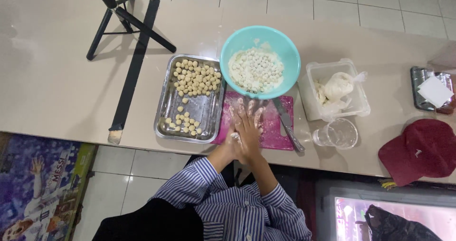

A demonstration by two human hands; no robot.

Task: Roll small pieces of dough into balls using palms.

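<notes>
1. The left hand point(236, 137) and right hand point(251, 127) are pressed together, palm to palm, over the pink board point(278, 127), fingers pointing toward the bowl point(285, 46).
2. Both hands are flat rather than curled; whether a piece of dough sits between the palms cannot be told, since the hands hide the gap.
3. Flour dusts the fingers and the board beneath them.
4. The teal bowl stands just beyond the fingertips, its rim overlapping the far edge of the board; it holds a heap of floured balls point(256, 70).
5. A steel tray point(166, 113) lies just left of the board and touches it; yellowish balls point(197, 78) crowd its far end, and a smaller cluster point(185, 122) lies near its near end.
6. A knife point(289, 124) rests on the right edge of the board, close to the right hand but apart from it.
7. Right of the bowl sits a clear tub point(361, 103) with a white bag point(337, 86), and a glass point(339, 134) in front of it.
</notes>
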